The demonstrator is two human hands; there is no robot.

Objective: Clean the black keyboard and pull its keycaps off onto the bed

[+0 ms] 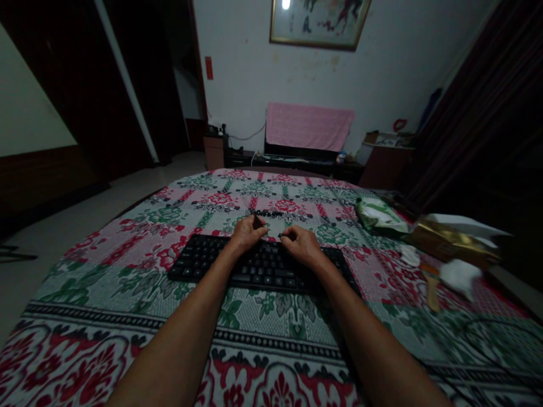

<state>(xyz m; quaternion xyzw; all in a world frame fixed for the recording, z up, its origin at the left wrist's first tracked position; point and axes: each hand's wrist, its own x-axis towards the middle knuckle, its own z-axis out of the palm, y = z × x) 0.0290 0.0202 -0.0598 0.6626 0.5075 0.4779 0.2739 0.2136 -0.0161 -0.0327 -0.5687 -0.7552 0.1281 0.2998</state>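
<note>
A black keyboard (265,264) lies across the patterned tablecloth beneath my wrists. My left hand (248,233) is closed above its far edge, pinching a small dark object (257,220) whose kind I cannot make out. To its right, my right hand (301,244) is also closed, with a tiny black piece that looks like a keycap (281,235) between thumb and finger. The two hands are a short gap apart. Just beyond them, several small black pieces, apparently keycaps (274,213), lie in a row on the cloth. My forearms cover parts of the keyboard.
At the right are a green-and-white packet (379,217), a gold box (453,240), crumpled white tissue (460,277) and a flat wooden-coloured strip (432,293). A dark cable (487,353) loops near the right edge. A pink cloth (309,125) hangs beyond the table.
</note>
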